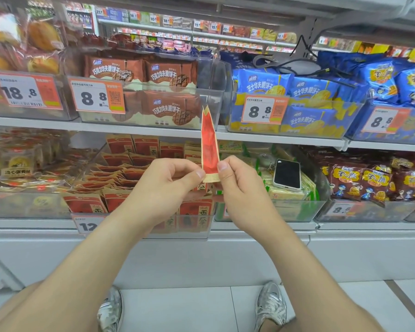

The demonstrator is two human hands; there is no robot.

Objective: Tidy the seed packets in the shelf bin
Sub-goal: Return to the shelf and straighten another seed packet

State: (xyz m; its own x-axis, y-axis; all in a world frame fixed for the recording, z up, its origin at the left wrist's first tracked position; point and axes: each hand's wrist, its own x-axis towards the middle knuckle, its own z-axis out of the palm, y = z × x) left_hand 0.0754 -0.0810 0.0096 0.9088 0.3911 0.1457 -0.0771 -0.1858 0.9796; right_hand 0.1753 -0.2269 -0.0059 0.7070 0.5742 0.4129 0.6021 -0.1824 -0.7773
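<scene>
While it is held upright and edge-on over the clear bin (194, 232), a red-and-tan seed packet (210, 144) is pinched at its lower end between the left hand (168, 185) and the right hand (240, 188). Similar packets (120, 168) are heaped in the bin, and a phone (287, 174) is laid in the neighbouring one.

Bright, even store light with faint shadows; wide-angle bending at the edges, and blurred upper-left corner.

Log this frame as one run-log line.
left hand: pinches red-and-tan paper seed packet | right hand: pinches same packet | packet: upright, edge-on, before clear plastic shelf bin | white-cased phone: lying on green-trimmed packets
</scene>
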